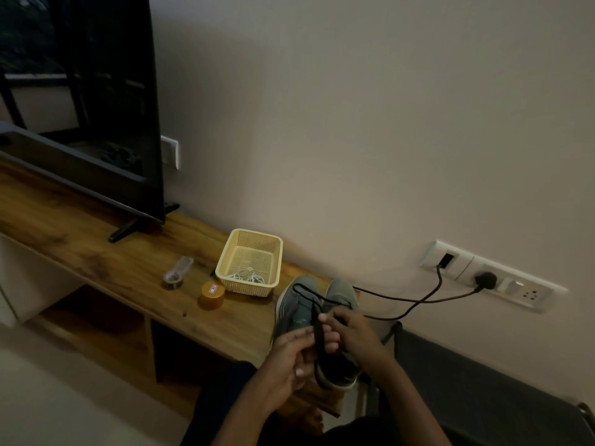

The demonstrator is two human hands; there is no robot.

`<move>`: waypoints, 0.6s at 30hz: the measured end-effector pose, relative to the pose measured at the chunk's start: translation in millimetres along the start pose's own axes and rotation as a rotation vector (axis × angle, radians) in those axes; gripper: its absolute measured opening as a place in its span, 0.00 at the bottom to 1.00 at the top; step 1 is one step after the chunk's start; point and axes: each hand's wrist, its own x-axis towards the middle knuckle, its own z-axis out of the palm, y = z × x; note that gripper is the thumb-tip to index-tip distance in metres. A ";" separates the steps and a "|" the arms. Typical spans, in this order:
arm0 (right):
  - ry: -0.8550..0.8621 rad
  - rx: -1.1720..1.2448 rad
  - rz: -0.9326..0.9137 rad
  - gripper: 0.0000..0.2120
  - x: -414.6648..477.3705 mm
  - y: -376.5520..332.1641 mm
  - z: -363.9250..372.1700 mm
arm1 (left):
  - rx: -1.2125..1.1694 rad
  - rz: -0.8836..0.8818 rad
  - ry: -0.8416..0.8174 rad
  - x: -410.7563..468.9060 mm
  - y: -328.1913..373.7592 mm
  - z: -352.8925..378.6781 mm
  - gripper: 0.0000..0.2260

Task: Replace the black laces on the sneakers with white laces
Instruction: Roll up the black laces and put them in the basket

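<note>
left grip, right grip: both pinch black lace, likely to pull it free of sneakers | white laces kept ready in basket

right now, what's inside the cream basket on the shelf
White laces lie bunched at the near end of the basket; the rest of its mesh floor looks bare. The near wall partly screens the laces, so how many there are cannot be told.

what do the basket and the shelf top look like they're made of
Basket: likely cream plastic, matte, moulded with a fine grid of holes. Shelf top: wood or wood-look laminate, smooth, with brown grain streaks; which one I cannot tell.
</note>
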 end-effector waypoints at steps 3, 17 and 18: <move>-0.016 0.025 0.064 0.13 -12.1 20.4 4.7 | -0.102 0.036 0.009 1.1 -0.3 0.2 0.11; -0.148 -0.578 -0.149 0.08 -28.6 -58.6 -10.8 | 0.328 0.151 0.110 5.5 -7.1 -3.3 0.07; -0.085 -0.598 -0.179 0.09 -19.3 -52.9 -13.0 | 0.334 0.110 0.050 4.9 -7.9 -2.7 0.08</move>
